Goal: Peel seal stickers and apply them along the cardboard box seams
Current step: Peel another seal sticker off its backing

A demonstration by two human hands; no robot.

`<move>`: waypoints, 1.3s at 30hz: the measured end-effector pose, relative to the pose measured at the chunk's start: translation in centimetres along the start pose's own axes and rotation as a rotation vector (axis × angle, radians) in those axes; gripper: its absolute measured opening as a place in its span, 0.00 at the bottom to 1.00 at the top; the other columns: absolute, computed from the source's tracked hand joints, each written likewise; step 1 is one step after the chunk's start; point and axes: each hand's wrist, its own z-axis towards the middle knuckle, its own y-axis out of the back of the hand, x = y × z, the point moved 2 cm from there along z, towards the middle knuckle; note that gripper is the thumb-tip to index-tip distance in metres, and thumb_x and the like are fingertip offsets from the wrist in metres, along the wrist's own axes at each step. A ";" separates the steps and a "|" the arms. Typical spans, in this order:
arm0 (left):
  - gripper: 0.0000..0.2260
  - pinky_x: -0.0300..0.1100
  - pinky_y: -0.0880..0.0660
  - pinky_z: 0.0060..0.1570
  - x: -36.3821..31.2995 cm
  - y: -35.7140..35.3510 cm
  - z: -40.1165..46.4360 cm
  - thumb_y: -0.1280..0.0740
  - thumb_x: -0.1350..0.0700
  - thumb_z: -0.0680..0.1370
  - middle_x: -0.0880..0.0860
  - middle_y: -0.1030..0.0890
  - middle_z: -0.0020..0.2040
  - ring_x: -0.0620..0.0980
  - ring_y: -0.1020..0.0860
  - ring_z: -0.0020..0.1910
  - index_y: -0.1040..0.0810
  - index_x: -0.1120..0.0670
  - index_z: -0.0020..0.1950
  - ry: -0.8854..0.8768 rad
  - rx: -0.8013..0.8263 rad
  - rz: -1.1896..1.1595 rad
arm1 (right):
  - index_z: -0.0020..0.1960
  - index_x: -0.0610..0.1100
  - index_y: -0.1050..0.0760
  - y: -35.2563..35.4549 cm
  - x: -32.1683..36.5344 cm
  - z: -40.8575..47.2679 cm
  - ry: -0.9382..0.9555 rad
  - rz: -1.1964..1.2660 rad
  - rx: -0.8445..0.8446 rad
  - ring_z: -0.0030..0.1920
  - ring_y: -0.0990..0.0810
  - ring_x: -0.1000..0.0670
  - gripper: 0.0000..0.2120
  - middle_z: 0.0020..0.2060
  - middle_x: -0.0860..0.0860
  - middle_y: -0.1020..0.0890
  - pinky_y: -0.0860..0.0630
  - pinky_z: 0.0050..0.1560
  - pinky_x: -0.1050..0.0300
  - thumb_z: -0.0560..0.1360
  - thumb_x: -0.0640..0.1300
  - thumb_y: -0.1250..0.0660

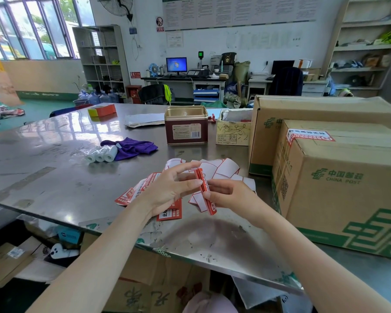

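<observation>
Over the steel table (54, 177), my left hand (167, 190) and my right hand (226, 195) both pinch a red and white seal sticker (204, 190), held edge-on between them. Under my hands lie more red sticker sheets (169, 214) and a pile of white peeled backings (221, 168). At the right stands a brown China Post cardboard box (339, 195) with one seal sticker (309, 135) stuck across its top seam at the left edge. A larger cardboard box (303, 109) stands behind it.
A maroon tin (186, 128) and a small open carton (233, 132) stand mid-table. A purple cloth (131, 146) and wrapped white paper rolls (101, 154) lie to the left, and a red and yellow box (102, 109) sits at the far edge. Cardboard lies under the table.
</observation>
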 end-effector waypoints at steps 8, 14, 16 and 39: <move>0.20 0.48 0.23 0.58 0.0 0.0 -0.1 0.30 0.62 0.73 0.60 0.21 0.57 0.56 0.20 0.55 0.25 0.51 0.63 -0.003 -0.006 0.026 | 0.67 0.49 0.28 -0.1 -0.3 0.2 0.003 0.008 0.004 0.57 0.21 0.53 0.24 0.61 0.51 0.21 0.23 0.60 0.51 0.72 0.51 0.31; 0.18 0.48 0.23 0.57 0.1 0.0 -0.3 0.31 0.63 0.73 0.60 0.20 0.55 0.57 0.19 0.54 0.25 0.50 0.62 -0.010 -0.004 0.029 | 0.67 0.48 0.28 -0.2 -0.5 0.4 0.004 -0.004 0.020 0.54 0.21 0.56 0.24 0.61 0.52 0.21 0.23 0.57 0.56 0.72 0.52 0.31; 0.18 0.46 0.22 0.56 0.1 0.0 -0.3 0.31 0.63 0.73 0.60 0.20 0.56 0.57 0.19 0.53 0.25 0.50 0.61 -0.009 -0.008 0.031 | 0.67 0.49 0.28 -0.2 -0.6 0.4 0.009 -0.009 0.024 0.52 0.21 0.58 0.24 0.60 0.52 0.21 0.23 0.55 0.58 0.73 0.52 0.32; 0.11 0.53 0.22 0.54 1.0 1.6 0.3 0.40 0.66 0.78 0.60 0.16 0.47 0.56 0.17 0.47 0.18 0.58 0.46 0.083 -0.292 0.090 | 0.50 0.50 0.23 -0.2 -1.4 0.9 -0.127 0.386 -0.084 0.49 0.16 0.49 0.05 0.48 0.48 0.16 0.21 0.54 0.54 0.78 0.47 0.38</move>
